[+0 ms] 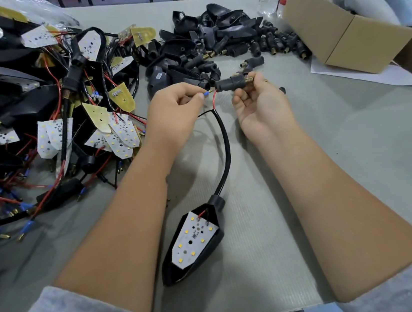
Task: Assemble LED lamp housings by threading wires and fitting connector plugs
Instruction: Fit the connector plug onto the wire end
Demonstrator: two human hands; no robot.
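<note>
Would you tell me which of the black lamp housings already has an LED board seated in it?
The lamp housing lying between the forearms, nearest the camera; the housings piled at the far side show no boards.

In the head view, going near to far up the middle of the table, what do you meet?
LED lamp housing → black cable → connector plug held by the right hand → pile of empty black housings.

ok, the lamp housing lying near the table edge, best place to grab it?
Probably the round black neck where the cable enters, pinched from above across its sides. The lamp housing lies face up with the LED board exposed, so gripping the body risks touching the LEDs.
</note>
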